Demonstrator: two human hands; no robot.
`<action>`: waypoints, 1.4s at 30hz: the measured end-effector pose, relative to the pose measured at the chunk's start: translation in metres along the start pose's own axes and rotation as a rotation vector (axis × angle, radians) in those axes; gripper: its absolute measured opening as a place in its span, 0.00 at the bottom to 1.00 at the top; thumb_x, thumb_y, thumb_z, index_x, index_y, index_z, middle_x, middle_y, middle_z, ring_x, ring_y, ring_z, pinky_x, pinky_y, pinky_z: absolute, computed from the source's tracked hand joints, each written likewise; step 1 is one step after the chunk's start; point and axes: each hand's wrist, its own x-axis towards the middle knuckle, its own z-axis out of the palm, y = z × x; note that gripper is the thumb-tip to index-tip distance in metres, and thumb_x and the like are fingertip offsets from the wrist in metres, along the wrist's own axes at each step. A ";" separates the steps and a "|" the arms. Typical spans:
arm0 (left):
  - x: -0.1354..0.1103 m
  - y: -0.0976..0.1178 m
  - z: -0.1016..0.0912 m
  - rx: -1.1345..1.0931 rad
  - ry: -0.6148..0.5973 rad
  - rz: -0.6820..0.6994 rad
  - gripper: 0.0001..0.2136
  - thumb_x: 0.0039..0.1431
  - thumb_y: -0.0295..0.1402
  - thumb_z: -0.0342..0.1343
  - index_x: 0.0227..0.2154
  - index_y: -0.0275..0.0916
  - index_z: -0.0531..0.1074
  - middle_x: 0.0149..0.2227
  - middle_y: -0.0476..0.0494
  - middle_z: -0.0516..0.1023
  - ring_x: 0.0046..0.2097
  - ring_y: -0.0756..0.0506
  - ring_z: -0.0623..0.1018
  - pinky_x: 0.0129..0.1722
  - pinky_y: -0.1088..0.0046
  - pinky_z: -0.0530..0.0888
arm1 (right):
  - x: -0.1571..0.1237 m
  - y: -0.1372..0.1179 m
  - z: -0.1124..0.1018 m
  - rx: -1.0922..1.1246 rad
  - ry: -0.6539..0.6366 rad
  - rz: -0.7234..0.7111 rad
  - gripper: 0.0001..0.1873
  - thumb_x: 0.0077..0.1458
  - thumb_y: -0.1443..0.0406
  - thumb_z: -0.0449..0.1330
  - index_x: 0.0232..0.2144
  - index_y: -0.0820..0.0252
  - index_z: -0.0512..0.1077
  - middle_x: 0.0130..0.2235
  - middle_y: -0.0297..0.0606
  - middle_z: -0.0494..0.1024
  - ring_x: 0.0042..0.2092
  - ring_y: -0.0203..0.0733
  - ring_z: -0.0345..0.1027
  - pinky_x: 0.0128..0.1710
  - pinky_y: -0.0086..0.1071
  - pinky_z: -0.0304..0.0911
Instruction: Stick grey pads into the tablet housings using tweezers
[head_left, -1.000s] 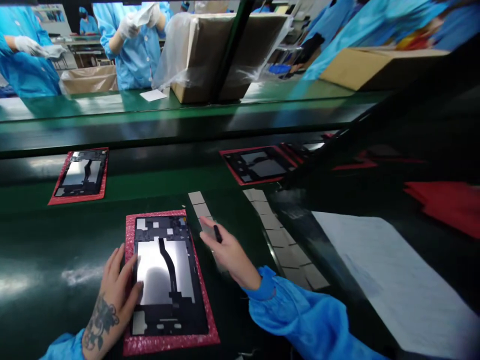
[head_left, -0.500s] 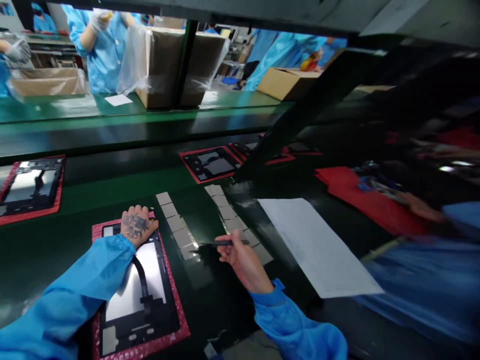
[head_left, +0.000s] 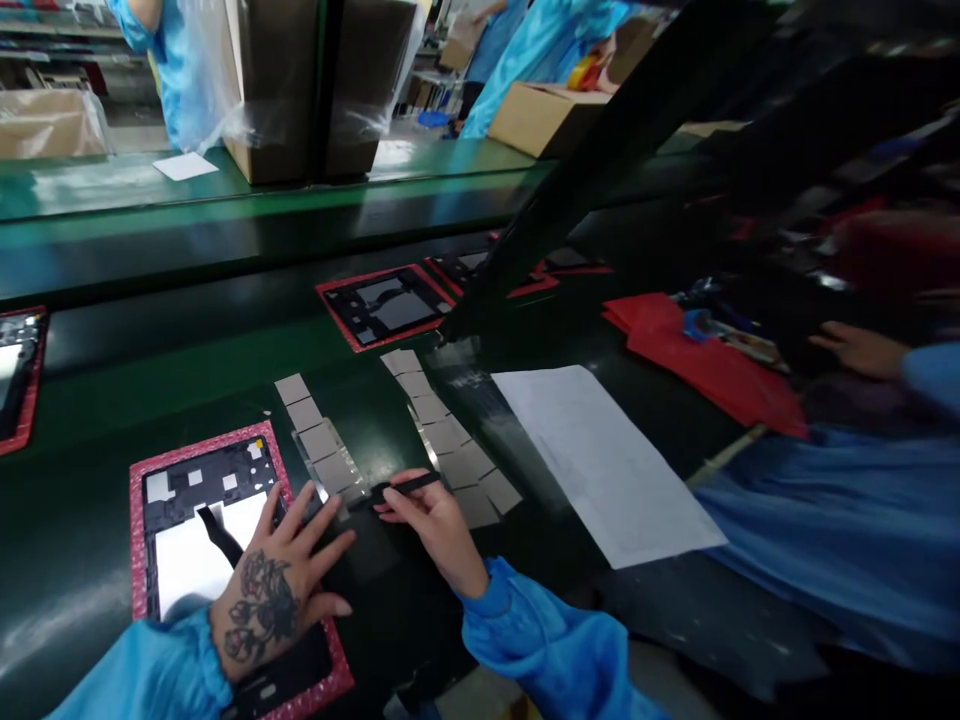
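My left hand (head_left: 289, 580), fingers spread, is over the right side of a dark tablet panel (head_left: 202, 545) with a silvery middle and a black ribbon cable. Pink bubble wrap (head_left: 136, 540) borders the panel on the bench. My right hand (head_left: 431, 520) pinches a thin black tool that looks like tweezers (head_left: 416, 483). The tool's tip is at the near end of a strip of grey square pads (head_left: 319, 440), close to my left fingertips. A second row of grey pads (head_left: 442, 435) lies just beyond my right hand.
A white paper sheet (head_left: 607, 465) lies to the right, near a red bag (head_left: 697, 350) and another person's hand (head_left: 862, 348). More red-bordered panels (head_left: 390, 305) lie farther back. A dark slanted post (head_left: 555, 190) crosses the bench; cardboard boxes (head_left: 277, 90) stand behind.
My left hand has moved from the panel's top edge toward me and right, its fingers now spread. The tool in my right hand has come to the strip's near end. The view has shifted.
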 end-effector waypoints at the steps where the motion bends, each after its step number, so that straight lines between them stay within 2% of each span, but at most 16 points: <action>1: -0.001 0.000 0.008 -0.016 -0.006 -0.006 0.30 0.59 0.59 0.45 0.58 0.48 0.65 0.63 0.43 0.58 0.64 0.30 0.50 0.61 0.41 0.40 | 0.000 0.003 0.000 -0.024 0.017 -0.022 0.25 0.39 0.51 0.72 0.32 0.61 0.70 0.28 0.35 0.76 0.32 0.45 0.75 0.29 0.33 0.73; 3: -0.001 -0.004 0.019 -0.042 -0.020 -0.017 0.31 0.58 0.60 0.43 0.59 0.49 0.64 0.63 0.43 0.57 0.64 0.28 0.49 0.60 0.39 0.41 | 0.000 0.006 0.001 -0.084 0.009 -0.062 0.24 0.42 0.50 0.70 0.33 0.60 0.69 0.28 0.35 0.76 0.33 0.45 0.75 0.28 0.31 0.73; 6: 0.001 -0.009 0.025 -0.077 -0.027 -0.010 0.31 0.58 0.60 0.43 0.58 0.50 0.64 0.63 0.42 0.58 0.64 0.27 0.51 0.59 0.38 0.43 | -0.002 0.007 0.001 -0.148 -0.019 -0.095 0.22 0.45 0.49 0.67 0.33 0.60 0.69 0.29 0.36 0.76 0.33 0.45 0.75 0.30 0.32 0.73; 14: 0.000 -0.006 0.036 -0.140 0.028 -0.039 0.31 0.56 0.62 0.44 0.56 0.51 0.67 0.62 0.45 0.59 0.64 0.27 0.52 0.60 0.38 0.39 | -0.004 0.003 0.004 -0.163 -0.019 -0.057 0.23 0.42 0.49 0.69 0.31 0.59 0.70 0.28 0.36 0.77 0.32 0.45 0.75 0.32 0.34 0.72; 20: 0.002 -0.001 0.032 -0.203 -0.065 -0.071 0.30 0.57 0.61 0.44 0.56 0.51 0.67 0.62 0.44 0.60 0.64 0.27 0.52 0.59 0.37 0.43 | -0.001 -0.003 0.001 -0.065 0.015 -0.001 0.23 0.38 0.51 0.72 0.28 0.60 0.70 0.25 0.32 0.75 0.27 0.41 0.73 0.30 0.32 0.72; 23: 0.003 0.002 0.026 -0.215 -0.048 -0.063 0.31 0.57 0.61 0.44 0.56 0.50 0.67 0.62 0.43 0.59 0.64 0.27 0.52 0.59 0.37 0.44 | 0.003 -0.011 -0.002 0.061 0.098 0.001 0.24 0.35 0.52 0.73 0.29 0.59 0.70 0.25 0.32 0.75 0.26 0.38 0.72 0.26 0.29 0.71; 25: 0.002 -0.005 0.015 -0.204 -0.005 -0.043 0.29 0.59 0.59 0.45 0.58 0.50 0.65 0.63 0.42 0.57 0.64 0.30 0.53 0.60 0.40 0.45 | 0.005 -0.018 0.001 0.121 0.157 -0.005 0.25 0.33 0.53 0.74 0.29 0.59 0.70 0.27 0.33 0.76 0.27 0.38 0.72 0.25 0.27 0.70; 26: 0.000 -0.013 0.008 -0.183 0.032 -0.070 0.27 0.61 0.56 0.46 0.58 0.48 0.64 0.63 0.42 0.56 0.64 0.32 0.54 0.61 0.43 0.47 | 0.006 -0.022 0.005 0.133 0.167 -0.006 0.25 0.32 0.53 0.75 0.30 0.58 0.70 0.27 0.33 0.76 0.27 0.38 0.72 0.25 0.26 0.70; 28: -0.008 -0.036 -0.007 -0.106 0.110 -0.243 0.24 0.64 0.49 0.47 0.59 0.43 0.63 0.62 0.39 0.57 0.62 0.35 0.58 0.61 0.48 0.53 | 0.007 -0.029 0.017 0.132 0.147 -0.016 0.26 0.33 0.53 0.75 0.30 0.59 0.70 0.28 0.33 0.77 0.28 0.38 0.73 0.25 0.26 0.71; 31: -0.029 -0.075 -0.022 -0.016 0.181 -0.541 0.20 0.67 0.41 0.45 0.54 0.33 0.68 0.53 0.34 0.69 0.54 0.36 0.66 0.55 0.54 0.63 | 0.009 -0.036 0.048 0.120 0.067 -0.040 0.26 0.35 0.53 0.74 0.32 0.59 0.69 0.27 0.34 0.76 0.29 0.39 0.73 0.26 0.26 0.71; 33: -0.044 -0.092 -0.023 -0.021 0.181 -0.572 0.18 0.68 0.36 0.42 0.51 0.31 0.69 0.48 0.35 0.72 0.49 0.38 0.69 0.51 0.57 0.68 | 0.010 -0.036 0.071 0.122 0.039 -0.045 0.27 0.35 0.52 0.74 0.33 0.60 0.69 0.26 0.33 0.76 0.29 0.40 0.74 0.25 0.26 0.71; 35: -0.056 -0.097 -0.017 -0.031 0.197 -0.549 0.17 0.68 0.33 0.39 0.49 0.31 0.70 0.47 0.37 0.72 0.47 0.40 0.70 0.48 0.59 0.70 | 0.011 -0.032 0.093 0.118 -0.002 -0.022 0.28 0.34 0.51 0.74 0.32 0.60 0.68 0.26 0.34 0.77 0.29 0.42 0.75 0.25 0.27 0.71; 38: -0.067 -0.091 -0.007 -0.039 0.250 -0.545 0.17 0.67 0.31 0.39 0.48 0.32 0.70 0.47 0.37 0.72 0.47 0.40 0.70 0.48 0.58 0.70 | 0.012 -0.016 0.116 0.089 -0.091 0.044 0.30 0.32 0.49 0.73 0.30 0.61 0.67 0.26 0.36 0.77 0.29 0.43 0.75 0.25 0.28 0.72; 42: -0.072 -0.080 -0.002 -0.102 0.340 -0.550 0.16 0.67 0.30 0.39 0.51 0.34 0.68 0.50 0.38 0.70 0.50 0.42 0.69 0.51 0.59 0.69 | 0.010 0.006 0.126 0.062 -0.118 0.073 0.30 0.34 0.48 0.72 0.30 0.62 0.66 0.25 0.36 0.77 0.29 0.41 0.75 0.25 0.26 0.72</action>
